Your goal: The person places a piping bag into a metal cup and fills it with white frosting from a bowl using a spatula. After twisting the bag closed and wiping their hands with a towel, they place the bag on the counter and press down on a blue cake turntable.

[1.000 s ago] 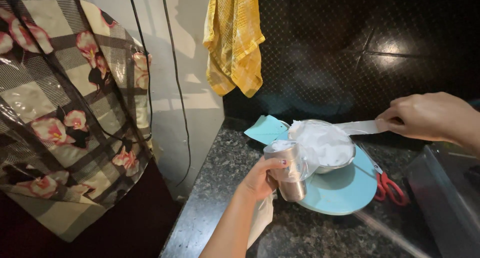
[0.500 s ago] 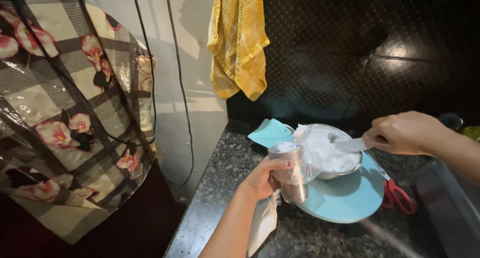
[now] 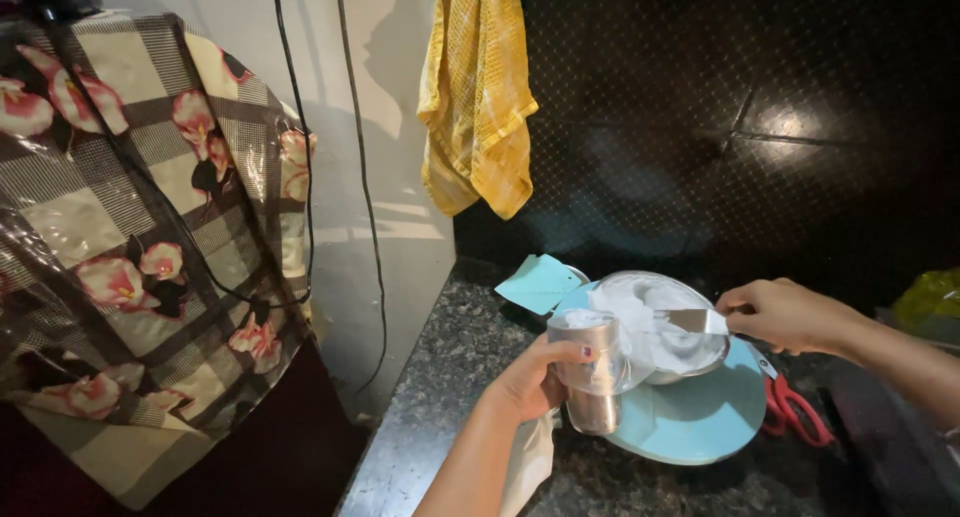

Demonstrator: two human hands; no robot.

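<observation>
right hand [image 3: 785, 315] moved its spatula [image 3: 698, 322] onto the cream; left fingers [image 3: 570, 354] wrap the half-hidden steel cup [image 3: 592, 387].

- The steel cup [image 3: 592, 377] is partly hidden by the left hand [image 3: 530, 382] and by the clear bag lining it; what it holds cannot be told.
- The bowl [image 3: 668, 329] is mostly covered by white cream, with only parts of its rim showing.
- The spatula [image 3: 697, 322] handle is hidden inside the right hand [image 3: 785, 315].
- The red scissors [image 3: 793, 409] lie half under the blue plate [image 3: 690, 417].
- A green thing [image 3: 930, 297] at the far right is cut off and dim.
- The table [image 3: 450, 397] runs off the near edge.
</observation>
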